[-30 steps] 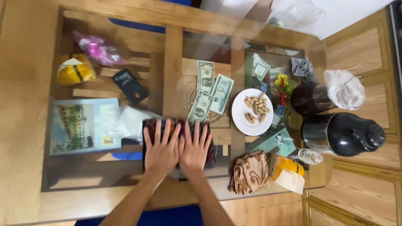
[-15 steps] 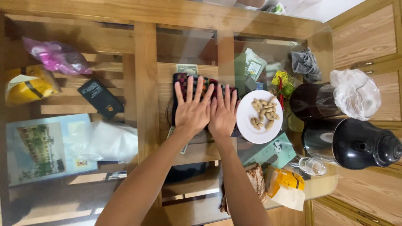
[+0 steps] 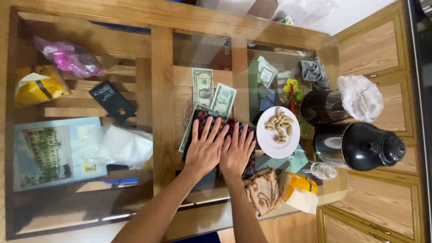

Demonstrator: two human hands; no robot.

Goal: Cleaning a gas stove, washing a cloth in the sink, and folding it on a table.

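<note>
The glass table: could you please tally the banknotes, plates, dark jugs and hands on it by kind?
Banknotes: 3
White plate of peanuts: 1
Dark jugs: 2
Hands, left hand and right hand, flat on a patterned cloth: 2
Total: 8

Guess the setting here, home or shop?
Likely a home living room: a glass-topped wooden table carries a plate of peanuts, a black kettle and loose banknotes. Both hands, left hand and right hand, lie flat on a dark patterned cloth.
</note>
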